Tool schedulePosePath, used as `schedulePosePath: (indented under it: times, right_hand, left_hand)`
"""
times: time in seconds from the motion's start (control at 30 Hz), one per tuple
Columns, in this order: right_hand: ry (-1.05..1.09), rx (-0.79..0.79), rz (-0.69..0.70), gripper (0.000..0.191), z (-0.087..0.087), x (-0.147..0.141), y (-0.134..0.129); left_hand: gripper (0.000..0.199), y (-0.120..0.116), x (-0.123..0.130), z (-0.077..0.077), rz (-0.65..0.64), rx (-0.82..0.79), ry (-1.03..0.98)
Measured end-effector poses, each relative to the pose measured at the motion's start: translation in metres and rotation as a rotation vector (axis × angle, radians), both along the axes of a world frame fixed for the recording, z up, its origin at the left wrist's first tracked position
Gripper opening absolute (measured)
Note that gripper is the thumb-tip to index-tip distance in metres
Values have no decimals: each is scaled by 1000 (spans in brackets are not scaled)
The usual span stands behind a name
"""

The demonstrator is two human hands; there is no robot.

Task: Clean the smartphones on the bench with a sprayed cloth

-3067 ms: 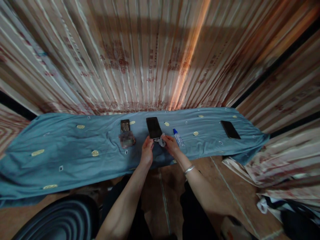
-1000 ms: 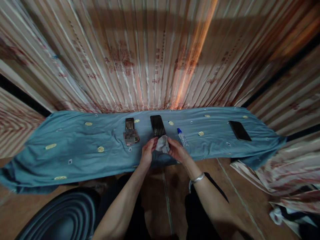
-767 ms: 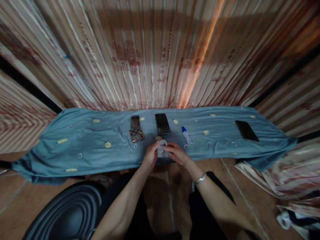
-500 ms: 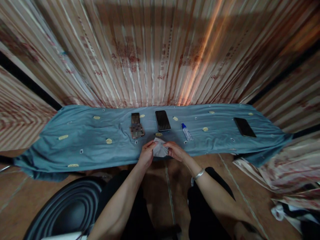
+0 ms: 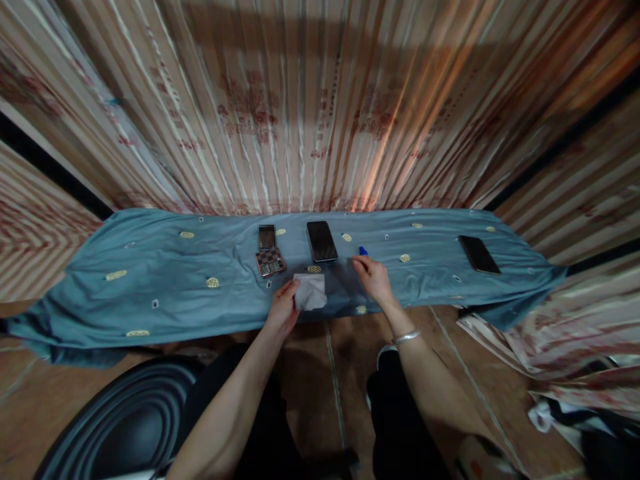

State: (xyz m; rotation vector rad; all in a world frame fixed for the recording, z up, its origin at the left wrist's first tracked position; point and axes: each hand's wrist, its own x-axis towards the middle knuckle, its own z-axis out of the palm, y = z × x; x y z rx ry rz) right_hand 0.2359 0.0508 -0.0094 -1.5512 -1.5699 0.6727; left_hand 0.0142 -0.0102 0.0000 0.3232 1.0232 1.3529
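My left hand (image 5: pixel 284 305) pinches a pale grey cloth (image 5: pixel 311 293) by its left side, and the cloth spreads out flat to the right above the table's front edge. My right hand (image 5: pixel 371 277) is over a small bottle, its fingers curled together. Only the bottle's blue cap (image 5: pixel 363 251) shows past the fingers; the clear body is hidden, and I cannot tell whether the hand grips it. A dark phone (image 5: pixel 322 241) lies between and beyond my hands. Left of it lies an open, hinged compact-like case (image 5: pixel 270 262) with a checkered panel.
A blue-green cloth with yellow prints covers the long table (image 5: pixel 175 280). A second dark tablet-like device (image 5: pixel 479 254) lies at the right. Striped curtains (image 5: pixel 300 133) hang behind. Black nested basins (image 5: pixel 120 427) stand on the tiled floor at lower left.
My right hand has let go of the grey cloth and moved right and up to the blue-capped bottle. The cloth stays in my left hand. The view has shifted slightly.
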Motion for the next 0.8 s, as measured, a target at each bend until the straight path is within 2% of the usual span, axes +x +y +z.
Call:
schedulePosePath:
  times: [0.1,0.17,0.23,0.33,0.43,0.5,0.6,0.7,0.8]
  right_hand:
    - [-284,83,-148,36,0,16,11]
    - [-392,96,-179,40,-1,22,17]
    - [-454,69,-172,40,-3,24,21]
    - [-407,-77,-156,33,-3,26,26]
    - [-303,-169,-167,16,0,27,29]
    - [-136,-196,-156,10,2,26,29]
    - [340,-284,-46,18,7,16,22]
    - [542,-337,88,31,14,-2,5]
    - [747,-419,227,34,22,-21,-15]
  left_hand:
    - [7,0,0,1,-34,-30,-24]
    - [8,1,0,1,-48,-42,-36]
    - [8,1,1,1,-61,-45,-51]
    - [5,4,1,-1,-80,-35,-65]
    - [5,7,1,-4,-65,-46,-77]
    - [8,9,0,-5,-42,-69,-87]
    - [13,11,0,-6,-48,-87,-97]
    - [23,11,2,-5,-74,-39,-73]
    - [33,8,9,-4,-97,65,-6]
